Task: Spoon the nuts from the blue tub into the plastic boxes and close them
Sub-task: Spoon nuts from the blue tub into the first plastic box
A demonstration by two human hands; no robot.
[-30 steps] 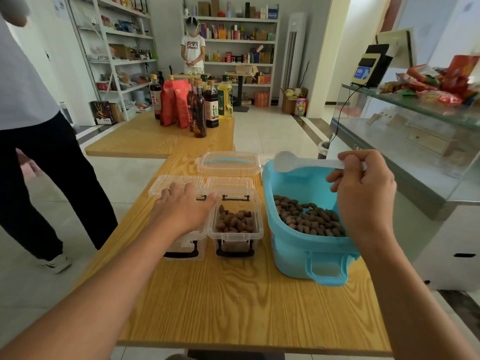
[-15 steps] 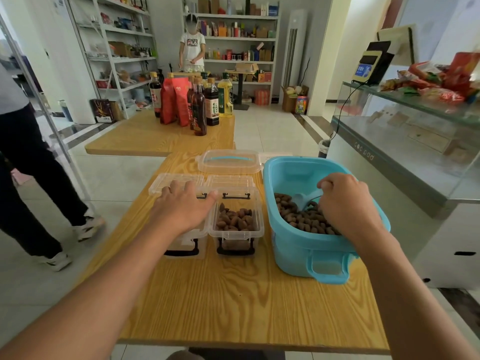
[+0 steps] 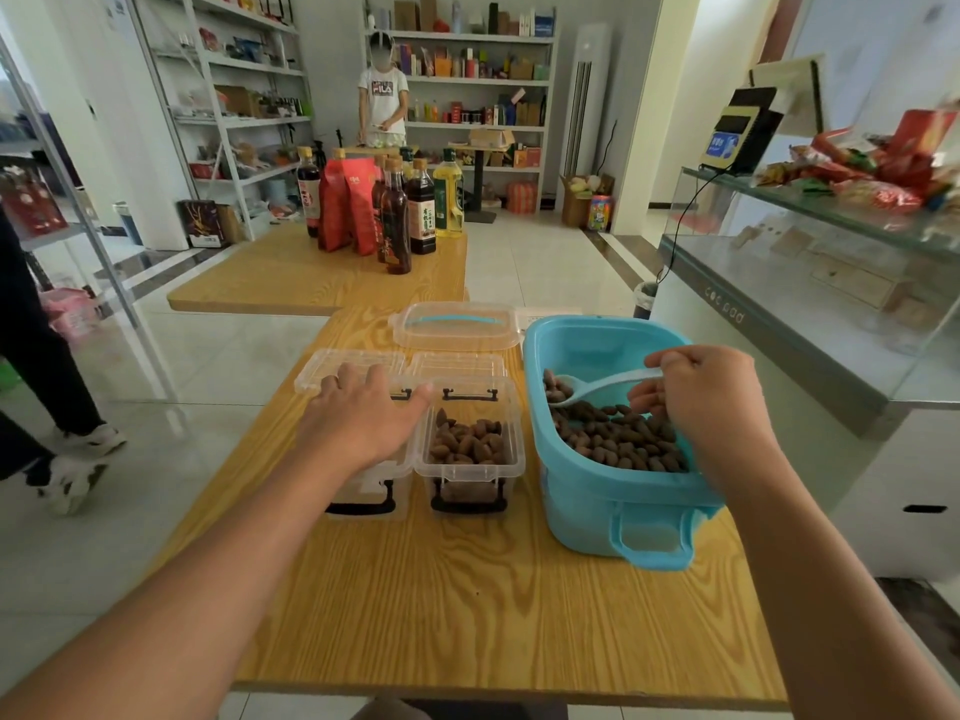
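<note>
Under the right hand (image 3: pixel 711 402) stands the blue tub (image 3: pixel 587 491), its floor covered in brown nuts (image 3: pixel 618 441) banked toward the near wall. That hand has its fingers curled round the handle of a white spoon (image 3: pixel 597 387), held above the nuts with a few nuts in its bowl, which points toward the left hand.

Between the two hands sits a clear plastic box (image 3: pixel 470 449), roughly half full of nuts, its hinged lid (image 3: pixel 457 367) folded open behind it and black latches showing at front and back. The left hand (image 3: pixel 363 413) rests palm down with fingers spread and nearly straight on a second clear box (image 3: pixel 363 491); its contents cannot be made out beneath the hand. Its lid (image 3: pixel 345 367) also lies open behind it.

Beyond the boxes, farther from both hands, lies a larger clear lid with a blue handle (image 3: pixel 457 327). All stand on a wooden table (image 3: pixel 467 615).

Farther off, a second table (image 3: pixel 291 278) carries dark bottles (image 3: pixel 397 220), red bags (image 3: pixel 348 210) and a yellow oil bottle (image 3: pixel 448 200). Outside the right hand runs a glass counter (image 3: pixel 831 252).
</note>
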